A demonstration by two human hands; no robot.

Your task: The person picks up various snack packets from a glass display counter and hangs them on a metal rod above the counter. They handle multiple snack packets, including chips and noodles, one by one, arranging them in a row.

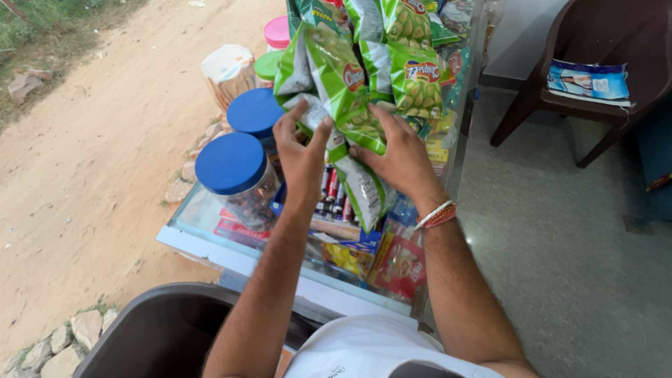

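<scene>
A hanging strip of green and white snack packets [364,77] dangles over a glass counter [210,227]. My left hand [302,150] grips one packet from the left side, thumb and fingers pinching its edge. My right hand [399,154] holds the same strip from the right, fingers spread over a green packet. A red and white thread band circles my right wrist [435,215]. The lowest packet [364,189] hangs down between my two hands.
Clear jars with blue lids [232,162] [256,112] stand left of my hands, with green, pink and white-topped jars behind. Colourful packets lie under the glass. A dirt road runs on the left. A brown chair [595,42] with a packet stands at the right; a dark bin [161,329] below.
</scene>
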